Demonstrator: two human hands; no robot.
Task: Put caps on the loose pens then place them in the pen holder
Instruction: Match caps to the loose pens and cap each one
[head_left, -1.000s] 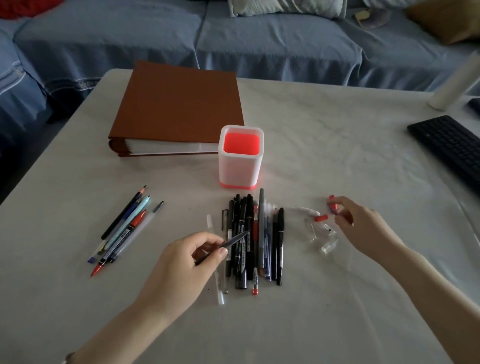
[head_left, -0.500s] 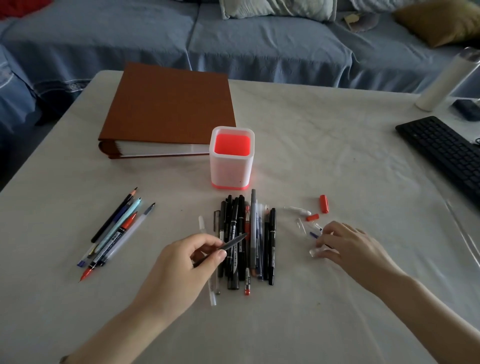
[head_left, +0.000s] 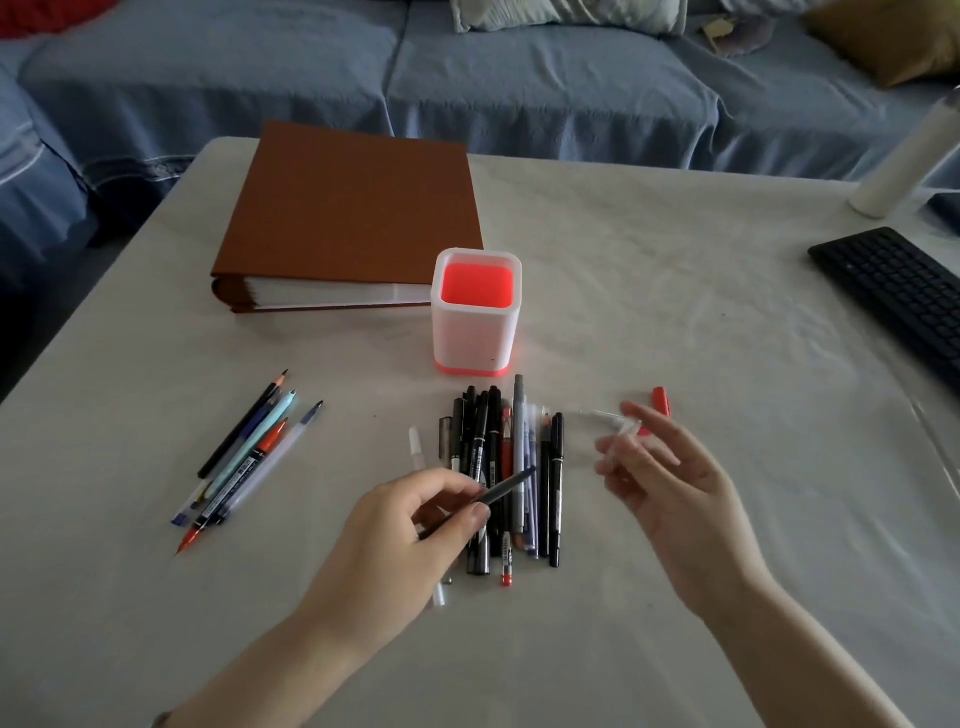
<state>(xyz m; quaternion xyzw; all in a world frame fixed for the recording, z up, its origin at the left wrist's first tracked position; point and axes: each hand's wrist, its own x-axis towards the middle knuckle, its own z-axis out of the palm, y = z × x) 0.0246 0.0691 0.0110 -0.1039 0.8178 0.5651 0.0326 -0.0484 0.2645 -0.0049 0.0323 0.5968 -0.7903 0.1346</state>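
Observation:
A white pen holder (head_left: 475, 332) with a red inside stands mid-table. In front of it lies a pile of mostly black capped pens (head_left: 550, 467). My left hand (head_left: 410, 530) pinches a dark grey uncapped pen (head_left: 501, 490) above that pile, its tip pointing right. My right hand (head_left: 670, 483) is lifted to the right of the pile, and a clear cap (head_left: 621, 434), blurred, sits at its fingertips. A red cap (head_left: 661, 401) and another clear cap (head_left: 597, 414) lie on the table just beyond it. Several uncapped pens and a pencil (head_left: 244, 457) lie to the left.
A brown binder (head_left: 353, 208) lies behind and left of the holder. A black keyboard (head_left: 893, 291) lies at the right edge, with a white bottle (head_left: 904, 161) behind it. A blue sofa (head_left: 519, 83) runs along the table's far side.
My right hand moved from the red cap down to the clear caps, then lifted off the table with a clear cap. My left hand has kept still with the grey pen.

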